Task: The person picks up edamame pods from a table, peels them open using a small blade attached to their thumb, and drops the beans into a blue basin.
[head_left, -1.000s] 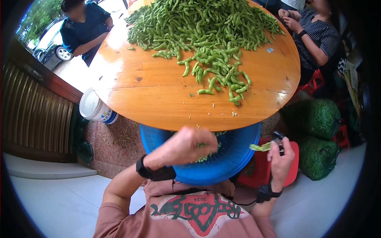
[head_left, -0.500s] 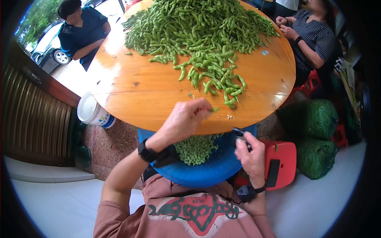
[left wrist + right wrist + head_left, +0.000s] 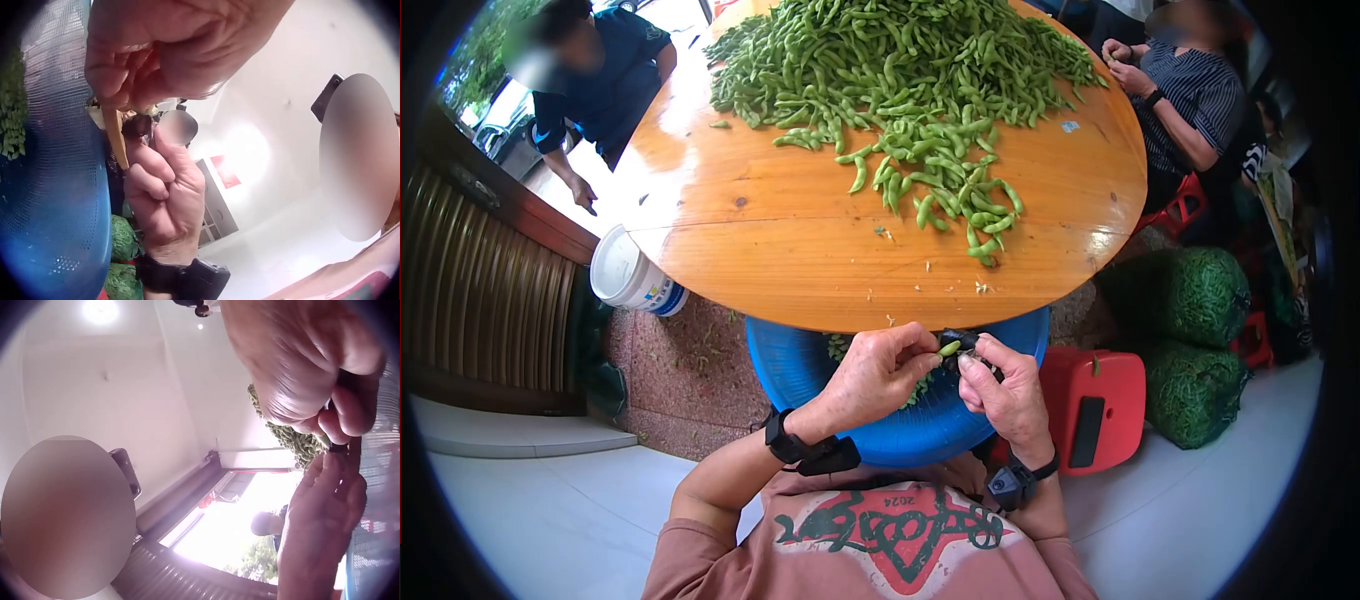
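Over the blue basin [image 3: 900, 440], my left hand [image 3: 878, 375] pinches a green soybean pod [image 3: 949, 349] between thumb and fingertips. My right hand [image 3: 1008, 392] grips a small black tool [image 3: 962, 338], its end right at the pod. The tool's kind is hard to tell, as fingers cover much of it. From the left wrist view, the left hand [image 3: 169, 47] hangs above the right hand [image 3: 165, 200], whose fingers are curled. The right wrist view has the two hands' fingertips meeting. Shelled green beans lie in the basin, mostly hidden by the hands.
A big heap of pods [image 3: 900, 80] covers the far part of the wooden table [image 3: 740, 255]. At left stands a white bucket [image 3: 622, 275]; at right are a red stool [image 3: 1122, 400] and green net sacks [image 3: 1190, 300]. Two people are beside the table.
My left hand went from the basin to the table's near edge, then came back with a pod. My right hand moved left with the tool, and the split pod it carried is gone.
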Demonstrator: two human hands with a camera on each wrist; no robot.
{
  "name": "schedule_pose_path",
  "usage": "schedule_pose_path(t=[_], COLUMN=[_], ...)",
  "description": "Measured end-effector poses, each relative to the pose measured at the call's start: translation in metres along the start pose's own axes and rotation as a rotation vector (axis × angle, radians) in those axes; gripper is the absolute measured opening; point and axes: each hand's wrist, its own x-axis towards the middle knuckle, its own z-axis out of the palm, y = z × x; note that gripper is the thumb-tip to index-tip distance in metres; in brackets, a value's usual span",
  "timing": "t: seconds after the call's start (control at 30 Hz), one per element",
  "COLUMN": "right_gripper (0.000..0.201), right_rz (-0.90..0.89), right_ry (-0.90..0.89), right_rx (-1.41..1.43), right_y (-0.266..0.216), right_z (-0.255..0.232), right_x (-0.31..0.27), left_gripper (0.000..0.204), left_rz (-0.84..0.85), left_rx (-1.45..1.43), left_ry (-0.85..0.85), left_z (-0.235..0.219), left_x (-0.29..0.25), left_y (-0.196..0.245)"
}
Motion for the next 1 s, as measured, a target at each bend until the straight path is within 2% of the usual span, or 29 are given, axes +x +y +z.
schedule_pose_path(t=[0.1, 0.17, 0.2, 0.27, 0.3, 0.4, 0.47, 0.53, 0.67, 0.73, 0.83, 0.93, 1.0], right_gripper=[0.012, 0.012, 0.012, 0.012, 0.012, 0.012, 0.012, 0.012, 0.013, 0.014, 0.012, 0.013, 0.016], right_rz=[-0.007, 0.03, 0.031, 0.178, 0.178, 0.169, 0.044, 0.074, 0.114, 0.133, 0.146, 0.136, 0.132], right_ry=[0.006, -0.012, -0.011, -0.103, -0.101, -0.091, 0.022, 0.011, -0.011, 0.01, 0.021, 0.03, -0.015], right_rx=[0.011, 0.017, 0.018, 0.356, 0.357, 0.354, 0.088, 0.122, 0.268, 0.289, 0.248, 0.239, 0.198], right_y=[0.001, 0.004, 0.003, -0.002, -0.001, 0.003, 0.005, 0.0, 0.004, 0.007, 0.005, 0.008, 0.005], right_z=[0.001, -0.003, -0.005, -0.009, -0.01, -0.009, -0.006, -0.005, 0.001, 0.005, 0.009, 0.008, 0.006], right_x=[-0.001, -0.001, -0.002, -0.002, -0.002, -0.003, -0.005, -0.007, -0.011, -0.011, -0.01, -0.009, -0.011], left_gripper=[0.008, 0.01, 0.01, 0.015, 0.017, 0.017, 0.015, 0.013, 0.01, 0.008, 0.008, 0.008, 0.008], left_rz=[0.012, -0.12, -0.122, -0.31, -0.381, -0.33, -0.327, -0.274, -0.217, -0.084, -0.063, -0.015, -0.043], left_rx=[0.007, -0.404, -0.404, -0.902, -1.026, -1.06, -1.04, -1.055, -1.05, -0.848, -0.747, -0.657, -0.659], left_ry=[-0.002, -0.121, -0.122, -0.28, -0.309, -0.303, -0.239, -0.104, 0.01, 0.108, 0.15, 0.111, 0.119], left_z=[0.001, 0.002, 0.001, -0.001, 0.002, 0.011, 0.018, 0.023, 0.029, 0.03, 0.031, 0.03, 0.028], left_x=[-0.001, -0.002, -0.002, -0.003, -0.003, -0.005, -0.007, -0.007, -0.005, -0.007, -0.008, -0.011, -0.013], left_y=[-0.004, -0.013, -0.014, -0.015, -0.019, -0.023, -0.022, -0.025, -0.025, -0.022, -0.017, -0.02, -0.019])
